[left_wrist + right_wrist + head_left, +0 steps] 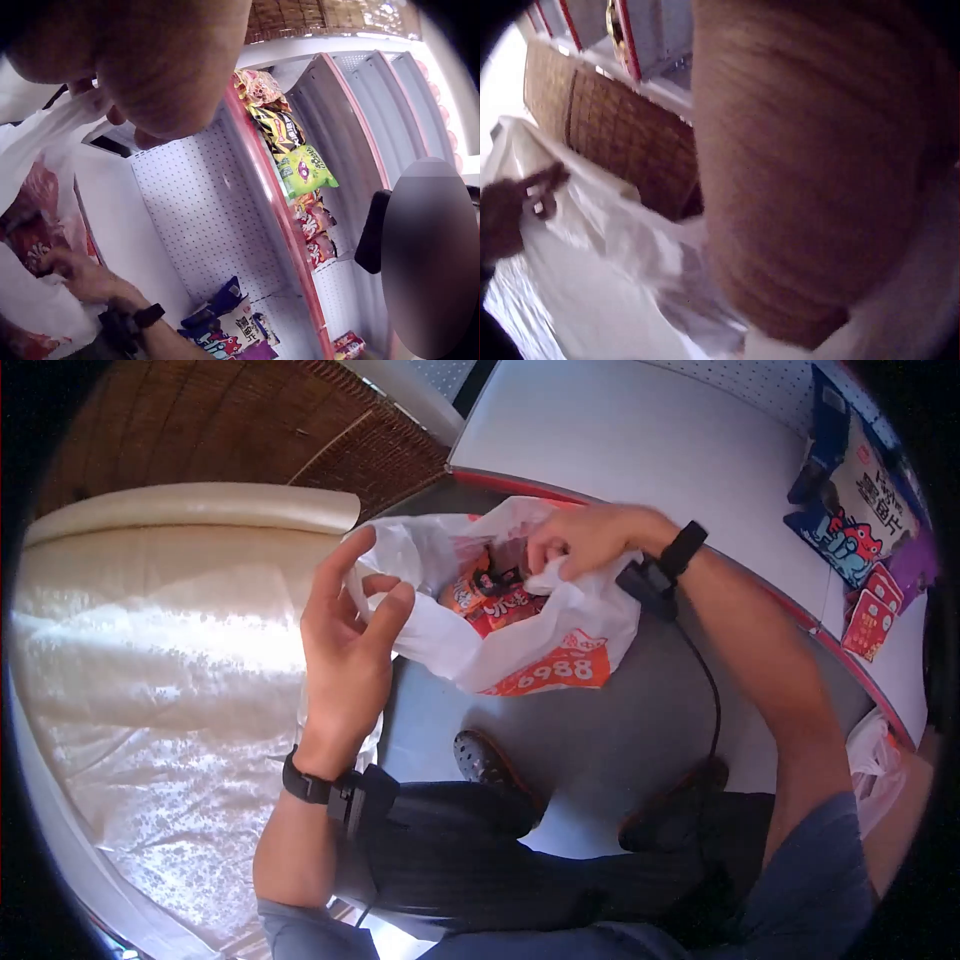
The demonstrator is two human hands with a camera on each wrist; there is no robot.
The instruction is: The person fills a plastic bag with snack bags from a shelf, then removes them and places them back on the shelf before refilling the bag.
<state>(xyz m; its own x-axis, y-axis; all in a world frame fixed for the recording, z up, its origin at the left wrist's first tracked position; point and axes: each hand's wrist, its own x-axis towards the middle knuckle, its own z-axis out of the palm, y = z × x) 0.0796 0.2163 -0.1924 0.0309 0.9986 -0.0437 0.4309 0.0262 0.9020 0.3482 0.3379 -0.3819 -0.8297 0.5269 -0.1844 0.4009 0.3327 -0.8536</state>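
Observation:
A white plastic bag (455,650) with orange print hangs open between both hands, above the grey floor. Red and orange snack packets (490,600) show through its mouth. My left hand (345,635) pinches the bag's left rim between thumb and fingers. On the opposite side, my right hand (595,540) grips the gathered right rim, its fingers curled at the opening. In the left wrist view, the right hand (86,277) appears beside the red packets within the bag. The right wrist view shows the left hand (510,214) holding stretched plastic, while the right hand's fingertips are hidden.
A white shelf (620,430) with a red edge runs along the right, bearing a blue-and-white snack bag (860,490) and red packets (875,615). Cream patterned cloth (150,660) lies at left below a woven brown panel (230,430). More snack bags (307,169) line another shelf.

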